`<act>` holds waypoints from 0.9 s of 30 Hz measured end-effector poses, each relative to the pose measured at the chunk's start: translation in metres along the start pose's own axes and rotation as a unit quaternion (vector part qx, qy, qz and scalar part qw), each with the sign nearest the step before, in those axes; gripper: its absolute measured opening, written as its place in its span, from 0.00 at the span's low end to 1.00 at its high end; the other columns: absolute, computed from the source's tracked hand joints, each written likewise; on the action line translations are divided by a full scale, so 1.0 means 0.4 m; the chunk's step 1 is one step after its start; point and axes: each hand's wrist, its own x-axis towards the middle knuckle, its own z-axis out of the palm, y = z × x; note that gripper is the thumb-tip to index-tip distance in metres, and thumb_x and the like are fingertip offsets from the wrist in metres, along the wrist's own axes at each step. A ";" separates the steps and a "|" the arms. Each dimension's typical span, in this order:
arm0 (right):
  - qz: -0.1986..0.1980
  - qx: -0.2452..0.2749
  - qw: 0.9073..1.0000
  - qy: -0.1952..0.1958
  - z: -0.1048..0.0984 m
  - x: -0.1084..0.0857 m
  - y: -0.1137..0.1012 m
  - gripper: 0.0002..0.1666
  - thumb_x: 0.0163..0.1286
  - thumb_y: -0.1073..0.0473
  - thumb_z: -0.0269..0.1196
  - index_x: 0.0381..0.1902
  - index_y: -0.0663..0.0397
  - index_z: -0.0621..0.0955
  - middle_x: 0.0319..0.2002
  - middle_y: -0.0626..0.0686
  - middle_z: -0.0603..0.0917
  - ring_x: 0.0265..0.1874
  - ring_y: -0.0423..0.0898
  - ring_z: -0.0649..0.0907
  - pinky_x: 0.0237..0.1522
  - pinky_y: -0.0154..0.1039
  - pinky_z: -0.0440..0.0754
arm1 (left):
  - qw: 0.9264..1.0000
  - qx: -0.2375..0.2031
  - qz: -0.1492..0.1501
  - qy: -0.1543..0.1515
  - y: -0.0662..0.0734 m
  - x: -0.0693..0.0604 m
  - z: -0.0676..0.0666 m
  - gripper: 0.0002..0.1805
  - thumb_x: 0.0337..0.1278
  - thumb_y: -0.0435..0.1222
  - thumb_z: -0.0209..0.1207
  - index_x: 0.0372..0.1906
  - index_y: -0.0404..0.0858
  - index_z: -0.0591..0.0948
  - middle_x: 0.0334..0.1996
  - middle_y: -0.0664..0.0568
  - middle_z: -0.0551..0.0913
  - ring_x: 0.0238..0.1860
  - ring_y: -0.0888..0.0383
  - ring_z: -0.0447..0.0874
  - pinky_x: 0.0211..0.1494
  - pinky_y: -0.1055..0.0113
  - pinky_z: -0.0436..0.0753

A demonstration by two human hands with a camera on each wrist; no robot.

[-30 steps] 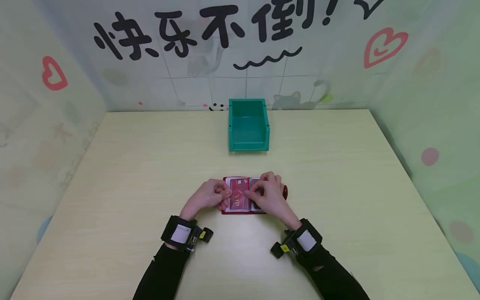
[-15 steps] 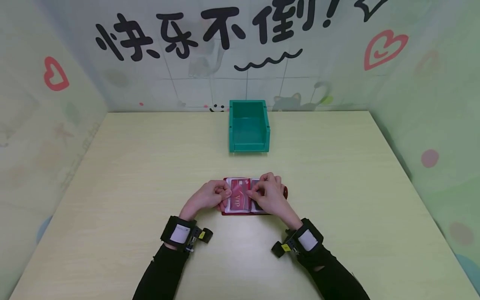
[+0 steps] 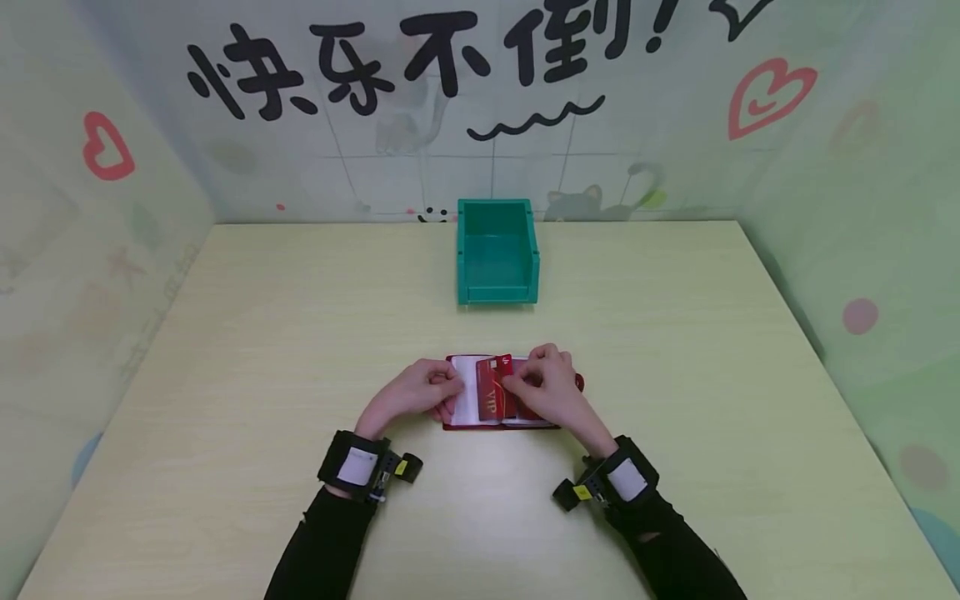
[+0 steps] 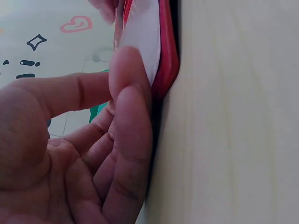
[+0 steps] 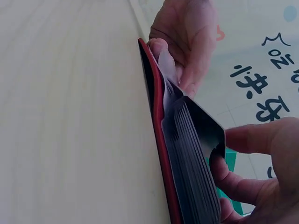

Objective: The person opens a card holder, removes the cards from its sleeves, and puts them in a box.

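Observation:
A card holder with a red cover (image 5: 161, 116) and clear sleeves (image 3: 467, 392) lies open on the table. My right hand (image 3: 555, 390) pinches a red VIP card (image 3: 491, 390) by its right edge; in the right wrist view the card (image 5: 205, 123) tilts up from the stack of sleeves, between thumb and fingers. At the holder's left edge, my left hand (image 3: 420, 390) pinches a whitish sleeve (image 4: 142, 35) between thumb and finger, just above the red cover (image 4: 168, 56) in the left wrist view.
A green open bin (image 3: 498, 250) stands at the table's back edge, beyond the holder. Printed wall panels (image 3: 300, 175) border the table (image 3: 262, 333) at the back and both sides.
My right hand has moved slightly right, and the red card has shifted right with it, out of the clear sleeve. My left hand has hardly moved.

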 end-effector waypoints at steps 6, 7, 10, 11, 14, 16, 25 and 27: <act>-0.003 -0.009 1.000 0.007 -0.018 0.006 -0.003 0.15 0.68 0.55 0.67 0.24 0.58 0.83 0.45 0.59 0.75 0.52 0.53 0.70 0.46 0.45 0.72 | 1.000 -0.001 -0.003 0.011 0.001 0.002 0.001 0.10 0.71 0.34 0.54 0.35 0.31 0.79 0.20 0.51 0.81 0.19 0.61 0.82 0.29 0.68 0.85; -0.001 -0.003 1.000 0.008 -0.027 0.007 -0.002 0.15 0.68 0.55 0.67 0.25 0.59 0.83 0.44 0.59 0.76 0.50 0.52 0.72 0.44 0.42 0.73 | 1.000 -0.001 -0.004 0.013 0.000 0.002 0.001 0.10 0.71 0.33 0.54 0.36 0.31 0.79 0.20 0.51 0.81 0.19 0.61 0.82 0.29 0.68 0.85; 0.003 0.015 1.000 -0.005 -0.060 0.014 -0.011 0.15 0.71 0.55 0.64 0.28 0.60 0.81 0.37 0.60 0.80 0.37 0.50 0.76 0.32 0.36 0.75 | 1.000 -0.008 -0.012 0.019 -0.002 0.001 0.001 0.09 0.70 0.33 0.53 0.36 0.30 0.79 0.20 0.50 0.81 0.18 0.61 0.82 0.28 0.68 0.85; 0.001 0.016 1.000 -0.009 -0.070 0.020 -0.017 0.15 0.72 0.54 0.63 0.30 0.60 0.81 0.34 0.60 0.82 0.33 0.49 0.77 0.29 0.35 0.75 | 1.000 -0.010 -0.015 0.021 -0.003 0.000 0.002 0.09 0.70 0.33 0.52 0.37 0.30 0.79 0.20 0.49 0.81 0.18 0.61 0.82 0.27 0.68 0.85; -0.006 0.014 1.000 -0.008 -0.099 0.048 -0.037 0.16 0.74 0.51 0.62 0.33 0.59 0.79 0.29 0.59 0.84 0.24 0.46 0.76 0.23 0.34 0.74 | 0.999 -0.010 -0.024 0.024 -0.004 0.000 0.004 0.10 0.70 0.33 0.52 0.36 0.31 0.79 0.20 0.49 0.82 0.17 0.60 0.82 0.27 0.68 0.85; -0.020 0.007 1.000 0.009 -0.114 0.078 -0.048 0.16 0.74 0.52 0.61 0.35 0.60 0.78 0.25 0.58 0.84 0.21 0.44 0.75 0.22 0.32 0.72 | 0.999 -0.010 -0.028 0.025 -0.005 0.002 0.005 0.10 0.69 0.33 0.52 0.35 0.31 0.79 0.20 0.49 0.82 0.17 0.60 0.82 0.27 0.68 0.85; 0.005 -0.011 0.999 0.036 -0.150 0.253 -0.131 0.28 0.76 0.56 0.59 0.66 0.66 0.70 0.24 0.57 0.81 0.18 0.48 0.79 0.19 0.33 0.68 | 0.999 -0.009 -0.022 0.030 -0.009 0.009 0.005 0.10 0.68 0.33 0.51 0.32 0.32 0.77 0.18 0.50 0.81 0.16 0.61 0.81 0.25 0.69 0.84; 0.018 -0.025 0.999 0.035 -0.146 0.292 -0.147 0.31 0.77 0.56 0.58 0.71 0.65 0.67 0.34 0.60 0.84 0.26 0.50 0.83 0.23 0.33 0.73 | 0.999 -0.010 -0.014 0.028 -0.009 0.011 0.005 0.10 0.68 0.33 0.50 0.32 0.31 0.77 0.18 0.50 0.81 0.16 0.61 0.81 0.25 0.69 0.84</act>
